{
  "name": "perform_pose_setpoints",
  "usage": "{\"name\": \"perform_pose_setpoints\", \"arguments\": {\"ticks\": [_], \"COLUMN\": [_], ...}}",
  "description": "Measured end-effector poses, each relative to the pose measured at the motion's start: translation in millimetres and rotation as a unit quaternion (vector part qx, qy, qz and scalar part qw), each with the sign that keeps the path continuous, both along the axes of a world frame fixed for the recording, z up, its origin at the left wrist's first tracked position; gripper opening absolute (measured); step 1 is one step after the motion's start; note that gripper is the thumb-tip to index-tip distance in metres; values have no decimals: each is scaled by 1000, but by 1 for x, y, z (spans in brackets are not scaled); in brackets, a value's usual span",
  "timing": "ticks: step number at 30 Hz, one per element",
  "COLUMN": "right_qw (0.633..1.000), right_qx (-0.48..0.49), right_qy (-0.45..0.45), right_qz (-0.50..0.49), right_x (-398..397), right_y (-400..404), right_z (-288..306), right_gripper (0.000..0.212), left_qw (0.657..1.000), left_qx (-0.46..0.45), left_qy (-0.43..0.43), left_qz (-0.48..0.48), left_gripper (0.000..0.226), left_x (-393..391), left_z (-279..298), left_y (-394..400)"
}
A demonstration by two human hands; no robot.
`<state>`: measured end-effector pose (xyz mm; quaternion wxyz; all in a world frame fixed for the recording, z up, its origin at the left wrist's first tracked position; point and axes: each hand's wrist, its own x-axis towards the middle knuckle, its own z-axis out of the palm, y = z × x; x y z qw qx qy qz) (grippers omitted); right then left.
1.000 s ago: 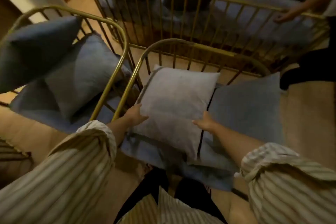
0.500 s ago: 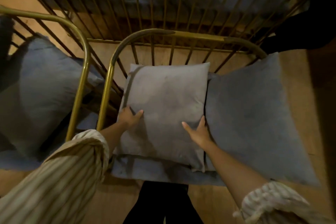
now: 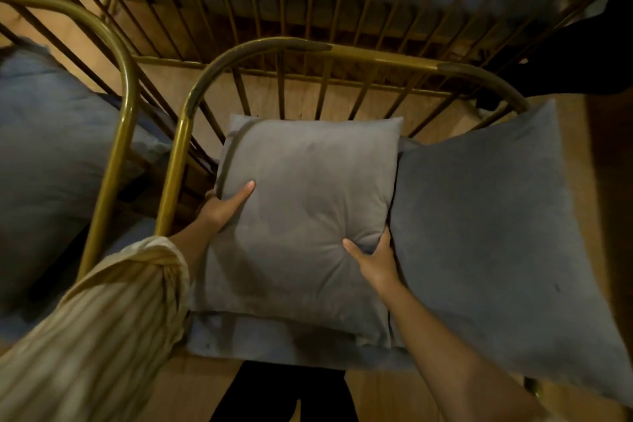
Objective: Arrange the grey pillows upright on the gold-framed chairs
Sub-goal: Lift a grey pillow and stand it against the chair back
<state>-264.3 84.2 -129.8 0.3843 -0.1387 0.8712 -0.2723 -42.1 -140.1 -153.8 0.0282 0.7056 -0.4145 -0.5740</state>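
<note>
We held the light grey pillow (image 3: 308, 209) by both side edges, propped against the far back rails of the gold-framed chair (image 3: 342, 53). Our left hand (image 3: 222, 207) gripped its left edge; our right hand (image 3: 375, 257) pinched its right edge. A darker pillow (image 3: 496, 233) leaned just beside it, right. Placement appeared nearly complete; release remained.
</note>
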Motion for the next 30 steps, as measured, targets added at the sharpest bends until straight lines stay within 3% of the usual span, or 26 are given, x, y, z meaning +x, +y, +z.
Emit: {"name": "perform_pose_setpoints", "arguments": {"ticks": [3, 8, 12, 20, 25, 30], "right_qw": [999, 994, 989, 980, 971, 959], "right_qx": [-27, -71, -102, -154, -200, -239], "right_qy": [-26, -78, -103, -129, -119, -100], "right_qz": [-20, -4, -17, 10, 55, 113], "right_x": [-3, -15, -27, -39, -34, -7], "right_y": [7, 24, 28, 36, 36, 17], "right_z": [16, 57, 94, 162, 201, 230], "right_gripper": [104, 74, 69, 78, 89, 84], "left_qw": [999, 995, 990, 969, 939, 913], "left_qx": [-39, -94, -142, -242, -334, -392], "left_qy": [8, -1, 12, 32, 36, 40], "left_qz": [29, 31, 21, 24, 71, 103], "left_gripper": [113, 103, 97, 74, 59, 50], "left_x": [0, 12, 14, 18, 31, 75], "left_z": [19, 72, 122, 211, 258, 290], "left_y": [11, 30, 42, 62, 85, 104]}}
